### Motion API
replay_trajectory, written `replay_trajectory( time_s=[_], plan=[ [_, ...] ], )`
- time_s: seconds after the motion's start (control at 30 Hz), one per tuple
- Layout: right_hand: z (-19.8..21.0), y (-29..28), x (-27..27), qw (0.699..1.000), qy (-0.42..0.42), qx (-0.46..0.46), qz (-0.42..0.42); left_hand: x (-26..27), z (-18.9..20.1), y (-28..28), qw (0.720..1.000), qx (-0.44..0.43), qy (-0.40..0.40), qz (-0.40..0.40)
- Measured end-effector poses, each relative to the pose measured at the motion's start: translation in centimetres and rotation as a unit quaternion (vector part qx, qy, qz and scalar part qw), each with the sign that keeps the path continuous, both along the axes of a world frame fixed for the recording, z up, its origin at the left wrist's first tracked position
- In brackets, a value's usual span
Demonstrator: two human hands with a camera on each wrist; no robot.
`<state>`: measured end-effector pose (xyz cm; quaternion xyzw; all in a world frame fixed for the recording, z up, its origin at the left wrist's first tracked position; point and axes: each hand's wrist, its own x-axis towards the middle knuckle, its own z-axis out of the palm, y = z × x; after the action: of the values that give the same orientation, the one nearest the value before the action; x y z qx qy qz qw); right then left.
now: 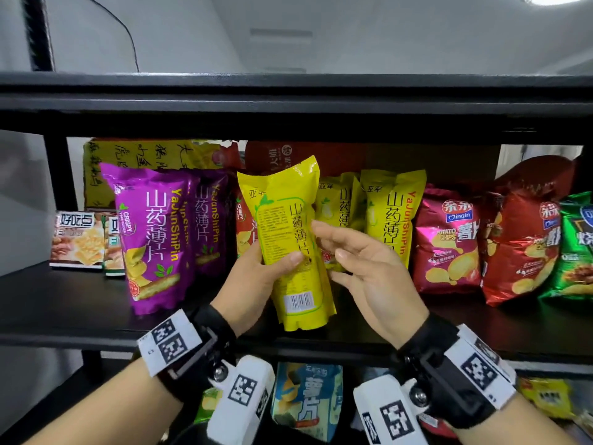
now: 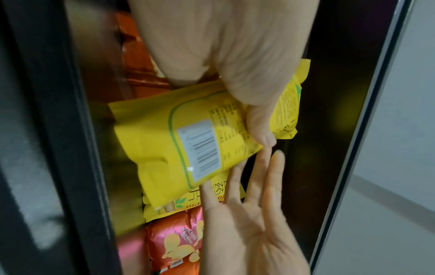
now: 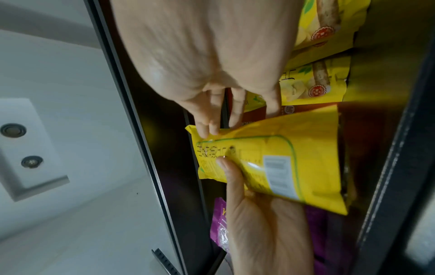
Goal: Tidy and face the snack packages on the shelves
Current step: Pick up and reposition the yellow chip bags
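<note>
A yellow yam-chip bag (image 1: 288, 239) is held upright in front of the middle shelf (image 1: 64, 303), its barcode side toward me. My left hand (image 1: 256, 277) grips its lower left side, thumb across the printed panel. The left wrist view shows that thumb (image 2: 259, 126) on the yellow bag (image 2: 188, 148). My right hand (image 1: 369, 261) is open, fingers straight, fingertips at the bag's right edge. In the right wrist view the right hand's fingertips (image 3: 209, 128) touch one edge of the bag (image 3: 294, 158), and the left hand (image 3: 259, 223) holds it from below.
Two purple bags (image 1: 154, 239) stand to the left, matching yellow bags (image 1: 394, 213) behind the held one. Red chip bags (image 1: 449, 242) and a green bag (image 1: 574, 252) fill the right. Cracker boxes (image 1: 78, 239) sit far left. The upper shelf board (image 1: 288, 101) hangs close overhead.
</note>
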<state>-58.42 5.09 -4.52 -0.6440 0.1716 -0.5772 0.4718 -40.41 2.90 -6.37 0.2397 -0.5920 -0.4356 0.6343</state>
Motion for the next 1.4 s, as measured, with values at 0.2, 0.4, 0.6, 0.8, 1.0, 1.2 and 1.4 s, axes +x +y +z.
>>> replay_trajectory(
  time_s=[0.2, 0.4, 0.6, 0.8, 1.0, 1.2, 1.4],
  plan=[
    [-0.3, -0.4, 1.0, 0.995, 0.065, 0.059, -0.053, 1.3, 0.2, 0.3, 0.996, 0.052, 0.061, -0.043],
    [-0.1, -0.7, 2.0, 0.984, 0.137, 0.116, -0.009, 1.9, 0.4, 1.5, 0.997, 0.073, 0.005, -0.032],
    [0.7, -1.6, 2.9, 0.974, 0.189, 0.109, -0.067, 3.1, 1.4, 0.9, 0.978, 0.022, -0.161, 0.130],
    [1.4, -2.1, 5.3, 0.944, 0.254, 0.044, -0.205, 3.4, 0.9, 0.5, 0.982, 0.027, -0.136, 0.126],
    [2.7, -3.3, 4.3, 0.914, 0.367, 0.060, -0.162, 4.5, 2.5, -1.7, 0.952, 0.019, -0.254, 0.172],
    [3.9, -8.1, 2.8, 0.898, 0.321, 0.118, -0.275, 4.8, 3.9, -3.1, 0.924, 0.037, -0.296, 0.238],
    [4.5, -12.0, 1.8, 0.842, 0.297, 0.176, -0.414, 4.0, 4.4, -4.2, 0.887, -0.003, -0.381, 0.260]
  ],
)
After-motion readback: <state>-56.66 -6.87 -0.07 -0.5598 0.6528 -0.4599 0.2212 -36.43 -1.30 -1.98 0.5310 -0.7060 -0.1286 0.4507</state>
